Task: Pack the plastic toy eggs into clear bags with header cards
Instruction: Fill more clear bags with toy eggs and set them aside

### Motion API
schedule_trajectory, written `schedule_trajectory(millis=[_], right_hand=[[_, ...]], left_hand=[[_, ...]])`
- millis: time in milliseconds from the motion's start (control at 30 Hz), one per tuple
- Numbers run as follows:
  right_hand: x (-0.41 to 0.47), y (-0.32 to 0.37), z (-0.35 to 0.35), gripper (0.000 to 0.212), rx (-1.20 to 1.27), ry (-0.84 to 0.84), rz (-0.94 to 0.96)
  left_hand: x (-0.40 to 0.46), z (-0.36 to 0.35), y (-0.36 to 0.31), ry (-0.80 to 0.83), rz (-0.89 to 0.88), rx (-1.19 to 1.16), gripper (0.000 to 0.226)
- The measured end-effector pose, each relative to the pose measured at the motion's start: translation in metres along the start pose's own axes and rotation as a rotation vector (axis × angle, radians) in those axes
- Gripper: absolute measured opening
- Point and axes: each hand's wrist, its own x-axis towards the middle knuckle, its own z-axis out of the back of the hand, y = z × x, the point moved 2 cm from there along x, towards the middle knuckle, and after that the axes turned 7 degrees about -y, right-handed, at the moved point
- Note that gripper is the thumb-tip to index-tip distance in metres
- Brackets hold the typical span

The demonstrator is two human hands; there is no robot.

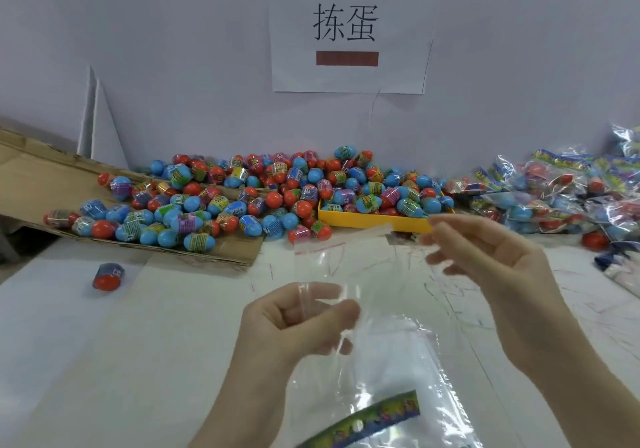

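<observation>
Head view: the left hand (294, 319) pinches the clear bag (363, 309) low down, fingers curled on the film; the right hand (485, 257) pinches its flap between thumb and fingertips. The toy eggs (242, 198) sit heaped beyond, untouched. Best to spread the mouth wide before reaching. The header card (374, 416) is cut off below, and the bag's edges are hard to trace.

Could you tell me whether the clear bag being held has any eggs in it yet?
Empty: the table shows straight through the clear bag.
</observation>
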Motion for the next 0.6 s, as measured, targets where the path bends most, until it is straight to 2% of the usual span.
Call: schedule_trajectory(millis=[67,167,267,367,467,600], right_hand=[[0.035,-0.020,0.005,0.022,-0.146,-0.144,-0.019],[0.089,-0.056,0.000,0.023,-0.537,-0.188,0.025],[0.133,-0.088,-0.010,0.036,-0.916,-0.111,0.148],[0.162,-0.108,-0.026,0.040,-1.279,0.089,0.269],[0.174,-0.119,-0.035,0.039,-1.398,0.155,0.266],[0.169,-0.116,-0.035,0.033,-1.356,0.010,0.346]], left_hand=[[0.012,0.013,0.014,-0.016,0.127,-0.015,0.042],[0.023,0.027,0.035,-0.058,0.289,-0.072,0.046],[0.027,0.034,0.049,-0.069,0.358,-0.154,0.049],[0.030,0.035,0.054,-0.046,0.365,-0.230,0.057],[0.035,0.034,0.054,-0.062,0.352,-0.241,0.057],[0.037,0.035,0.052,-0.095,0.301,-0.201,0.049]])
